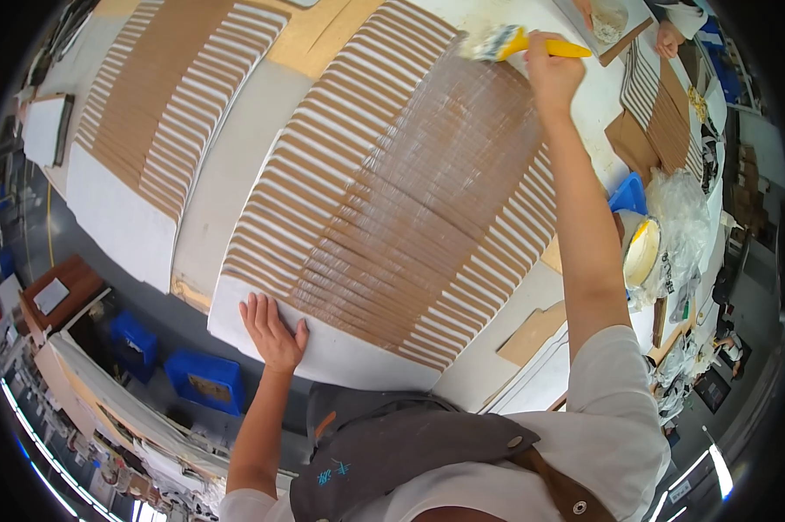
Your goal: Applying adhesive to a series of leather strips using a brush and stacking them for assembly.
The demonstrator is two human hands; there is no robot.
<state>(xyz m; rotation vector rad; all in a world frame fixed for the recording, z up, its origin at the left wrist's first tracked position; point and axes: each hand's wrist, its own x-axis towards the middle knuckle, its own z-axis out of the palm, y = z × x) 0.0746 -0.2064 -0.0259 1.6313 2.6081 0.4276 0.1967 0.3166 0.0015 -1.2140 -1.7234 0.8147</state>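
My right hand grips a paintbrush with a yellow handle; its pale, coated bristles lie at the far end of a wide brown band. This band is made of overlapping brown strips, with a wet-looking whitish film and brush streaks over it. White and brown stripes run along both its sides, on a white sheet. My left hand rests flat, fingers spread, on the white sheet's near left corner, holding nothing.
A similar striped set lies at the left. To the right are a tub of cream-coloured paste, a blue container and clear plastic bags. At the upper right, another person's hands are near a bowl. Blue bins stand below the table.
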